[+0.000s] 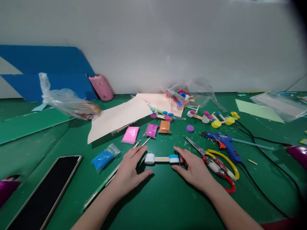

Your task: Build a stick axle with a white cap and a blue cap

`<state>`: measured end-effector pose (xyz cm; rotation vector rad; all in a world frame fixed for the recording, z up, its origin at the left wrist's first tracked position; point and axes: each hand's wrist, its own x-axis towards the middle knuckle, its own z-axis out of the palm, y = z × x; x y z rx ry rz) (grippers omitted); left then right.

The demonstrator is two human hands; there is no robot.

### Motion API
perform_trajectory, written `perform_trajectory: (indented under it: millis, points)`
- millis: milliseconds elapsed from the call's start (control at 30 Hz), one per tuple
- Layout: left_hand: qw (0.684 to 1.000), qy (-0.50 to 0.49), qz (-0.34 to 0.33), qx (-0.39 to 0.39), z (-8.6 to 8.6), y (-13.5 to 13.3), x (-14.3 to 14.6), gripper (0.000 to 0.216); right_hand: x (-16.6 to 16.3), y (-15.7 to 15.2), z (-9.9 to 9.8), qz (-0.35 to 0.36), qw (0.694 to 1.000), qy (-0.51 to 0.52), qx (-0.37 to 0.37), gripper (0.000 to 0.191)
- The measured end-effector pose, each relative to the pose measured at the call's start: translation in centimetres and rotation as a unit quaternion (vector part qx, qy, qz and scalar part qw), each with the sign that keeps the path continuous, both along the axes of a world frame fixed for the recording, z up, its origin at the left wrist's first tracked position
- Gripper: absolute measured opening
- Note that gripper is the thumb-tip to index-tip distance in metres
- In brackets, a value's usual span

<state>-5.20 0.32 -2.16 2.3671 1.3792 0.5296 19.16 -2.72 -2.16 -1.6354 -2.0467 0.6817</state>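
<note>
A small craft piece lies on the green table: wooden sticks joining a white bottle cap on its left end to a blue-topped cap on its right end. My left hand rests on the table just left of the white cap, fingers stretched out and apart. My right hand sits at the blue cap end, its fingers reaching the cap and partly curled around it.
Scissors with yellow and red handles and a blue glue gun with a black cord lie right of my hands. Packets of pink, magenta, orange and blue clay lie ahead. A phone is at left. Cap-and-stick models sit farther back.
</note>
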Motion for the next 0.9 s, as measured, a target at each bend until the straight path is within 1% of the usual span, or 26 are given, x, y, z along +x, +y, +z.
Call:
perform_trajectory:
  millis: [100,200,433,600,733,900]
  points:
    - [0.999,0.000,0.024,-0.042,0.1,-0.4,-0.2,0.056,0.0,-0.2,0.1,0.000,1.000,0.004,-0.005,0.051]
    - [0.998,-0.013,0.026,-0.059,0.4,-0.2,0.2,0.051,0.0,-0.3,0.1,0.003,1.000,0.008,-0.002,0.050]
    - [0.997,-0.046,-0.013,-0.062,1.3,0.6,1.1,0.041,-0.1,-0.1,0.4,0.004,1.000,0.016,0.003,0.044]
    - [0.996,-0.051,-0.043,-0.064,1.6,0.7,1.3,0.034,0.0,-0.2,0.5,0.003,1.000,0.013,0.016,0.037]
    - [0.994,-0.061,-0.069,-0.063,1.6,0.9,1.3,0.027,0.0,-0.2,0.4,0.008,0.999,0.019,0.030,0.027]
    - [0.993,-0.047,-0.083,-0.075,1.9,1.0,1.4,0.027,0.0,-0.1,0.5,0.019,0.999,0.019,0.027,0.024]
